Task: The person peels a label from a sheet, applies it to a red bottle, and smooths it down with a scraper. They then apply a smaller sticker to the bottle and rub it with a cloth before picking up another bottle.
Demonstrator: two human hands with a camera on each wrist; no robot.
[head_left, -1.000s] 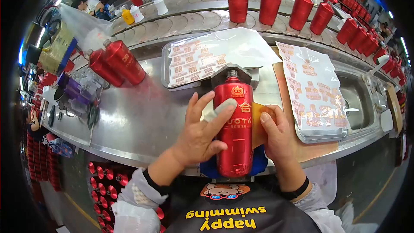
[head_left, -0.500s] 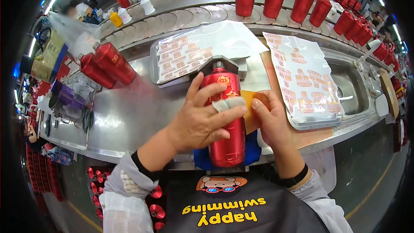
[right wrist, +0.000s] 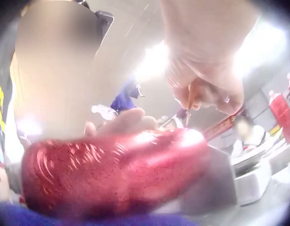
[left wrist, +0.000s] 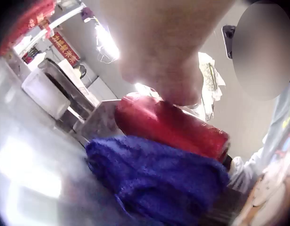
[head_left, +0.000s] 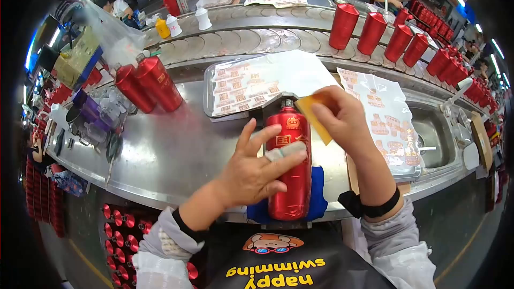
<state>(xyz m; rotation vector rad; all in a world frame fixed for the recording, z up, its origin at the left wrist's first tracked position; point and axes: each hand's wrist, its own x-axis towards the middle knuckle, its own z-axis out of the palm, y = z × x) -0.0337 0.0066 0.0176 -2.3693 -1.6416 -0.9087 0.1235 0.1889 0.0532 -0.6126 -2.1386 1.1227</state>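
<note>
A red metallic bottle (head_left: pixel 292 198) with gold lettering lies on its back, base towards me. Its neck sits in a dark angular rest, and a blue cloth (head_left: pixel 318 192) is beneath its lower part. My left hand (head_left: pixel 249 174) spreads over the bottle's left side, its wrapped fingers extended across the front. By the bottle's shoulder, my right hand (head_left: pixel 345 120) pinches a thin, flat yellow scraper (head_left: pixel 315 116) between thumb and fingers. In the right wrist view the scraper's edge is right at the bottle's upper end. The left wrist view shows the cloth (left wrist: pixel 154 174) under the bottle (left wrist: pixel 168 125).
Behind the bottle lies a tray with a sheet of printed decals (head_left: pixel 241 93); another decal sheet (head_left: pixel 377 109) lies to the right, before a sink (head_left: pixel 436 134). Two red bottles (head_left: pixel 158 83) lean at left. More bottles (head_left: pixel 342 27) stand along the conveyor (head_left: pixel 241 43).
My right hand has lifted the scraper from the bottle's right side up towards its shoulder. My left hand stays over the bottle, with more of the gold lettering showing than half a second ago.
</note>
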